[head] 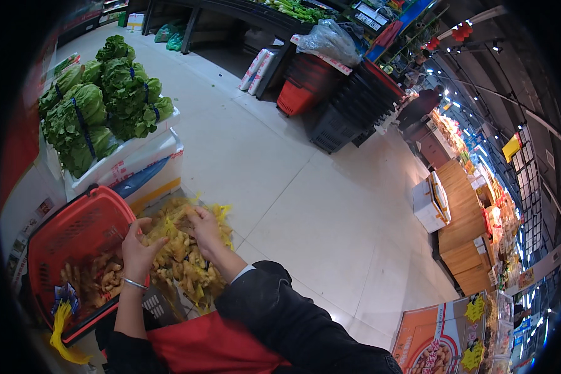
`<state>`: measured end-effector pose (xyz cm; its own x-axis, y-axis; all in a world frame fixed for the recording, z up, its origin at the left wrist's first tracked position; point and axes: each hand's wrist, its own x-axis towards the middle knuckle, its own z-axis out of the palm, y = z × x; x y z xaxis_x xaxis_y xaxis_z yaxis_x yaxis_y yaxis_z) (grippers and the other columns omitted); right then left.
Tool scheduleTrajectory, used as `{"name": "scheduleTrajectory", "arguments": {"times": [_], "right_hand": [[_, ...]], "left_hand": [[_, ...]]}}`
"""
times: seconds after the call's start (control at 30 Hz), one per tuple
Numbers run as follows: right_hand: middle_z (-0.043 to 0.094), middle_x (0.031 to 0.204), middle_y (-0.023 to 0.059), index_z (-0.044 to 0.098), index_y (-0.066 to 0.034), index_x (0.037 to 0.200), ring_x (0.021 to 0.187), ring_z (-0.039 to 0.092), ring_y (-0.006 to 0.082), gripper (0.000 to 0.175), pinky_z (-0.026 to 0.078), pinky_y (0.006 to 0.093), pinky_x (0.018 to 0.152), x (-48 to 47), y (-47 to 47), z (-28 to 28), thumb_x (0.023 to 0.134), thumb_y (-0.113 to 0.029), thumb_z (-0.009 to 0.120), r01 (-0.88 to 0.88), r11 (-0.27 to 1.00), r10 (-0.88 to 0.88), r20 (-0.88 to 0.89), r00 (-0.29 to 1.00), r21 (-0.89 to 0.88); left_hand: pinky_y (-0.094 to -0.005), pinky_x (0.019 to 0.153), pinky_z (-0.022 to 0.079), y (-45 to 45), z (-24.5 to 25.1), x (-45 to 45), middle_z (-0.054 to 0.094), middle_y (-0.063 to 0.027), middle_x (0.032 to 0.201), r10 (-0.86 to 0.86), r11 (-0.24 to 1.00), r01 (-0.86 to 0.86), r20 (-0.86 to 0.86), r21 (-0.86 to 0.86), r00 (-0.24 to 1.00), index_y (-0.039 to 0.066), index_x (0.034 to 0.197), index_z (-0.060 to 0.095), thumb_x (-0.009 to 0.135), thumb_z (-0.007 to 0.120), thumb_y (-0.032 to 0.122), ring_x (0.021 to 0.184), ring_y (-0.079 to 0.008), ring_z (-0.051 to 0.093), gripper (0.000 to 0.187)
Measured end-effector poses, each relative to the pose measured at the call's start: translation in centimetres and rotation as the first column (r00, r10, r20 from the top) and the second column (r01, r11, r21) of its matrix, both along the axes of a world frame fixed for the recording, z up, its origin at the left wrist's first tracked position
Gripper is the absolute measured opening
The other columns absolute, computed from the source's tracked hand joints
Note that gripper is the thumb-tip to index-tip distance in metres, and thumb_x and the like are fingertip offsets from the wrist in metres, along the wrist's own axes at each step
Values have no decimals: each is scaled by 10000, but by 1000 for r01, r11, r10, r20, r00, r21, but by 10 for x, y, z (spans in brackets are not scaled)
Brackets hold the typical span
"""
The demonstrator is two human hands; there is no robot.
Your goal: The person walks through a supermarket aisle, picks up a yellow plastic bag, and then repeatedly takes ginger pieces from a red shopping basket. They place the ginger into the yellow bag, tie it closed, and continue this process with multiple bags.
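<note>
My right hand (203, 229) pinches yellow netting of a mesh bag of ginger root (182, 262) in front of me. Beside it on the left, my left hand (139, 248) has its thumb and fingers apart over the edge of the bag; whether it touches the ginger cannot be told. Loose ginger (110, 278) lies in the bottom of a red plastic shopping basket (84, 219) at my left. A bundle of yellow netting (63, 327) with blue tags hangs over the basket's near corner.
White foam boxes (145, 163) with tied green lettuce (82, 117) stand beyond the basket. Stacked shopping baskets (336, 121) and a vegetable stand (205, 11) are ahead. A white box (430, 203) stands by wooden counters at right; a person (418, 110) is farther off.
</note>
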<state>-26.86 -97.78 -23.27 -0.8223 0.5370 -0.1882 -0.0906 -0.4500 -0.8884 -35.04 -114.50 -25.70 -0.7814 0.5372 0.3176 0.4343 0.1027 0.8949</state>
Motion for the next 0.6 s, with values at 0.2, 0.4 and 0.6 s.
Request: {"name": "scheduleTrajectory", "arguments": {"times": [0.2, 0.4, 0.6], "right_hand": [[514, 660, 5, 516, -35, 861, 575, 499, 120, 143, 419, 245, 515, 4, -5, 3, 853, -173, 553, -312, 905, 301, -84, 950, -290], [488, 606, 17, 451, -31, 670, 562, 484, 169, 285, 399, 290, 496, 0, -11, -13, 780, -210, 644, -279, 290, -2, 292, 956, 916], [474, 602, 19, 434, -58, 655, 527, 456, 123, 210, 377, 269, 463, -6, -10, -17, 803, -80, 581, 80, 898, -84, -10, 996, 433]], "left_hand": [[-183, 546, 389, 8, 2, 1, 562, 10, 772, -42, 971, -154, 762, 184, 646, -4, 1010, 575, 857, 529, 144, 585, -43, 479, 218], [-231, 647, 438, 7, 7, 4, 602, -33, 883, -394, 872, -29, 737, 488, 550, 5, 978, 589, 859, 536, 145, 744, -95, 560, 192], [-264, 744, 456, 13, 15, 12, 615, -58, 949, 197, 948, -148, 156, -282, 968, 0, 974, 599, 787, 591, 63, 868, -158, 591, 197]]}}
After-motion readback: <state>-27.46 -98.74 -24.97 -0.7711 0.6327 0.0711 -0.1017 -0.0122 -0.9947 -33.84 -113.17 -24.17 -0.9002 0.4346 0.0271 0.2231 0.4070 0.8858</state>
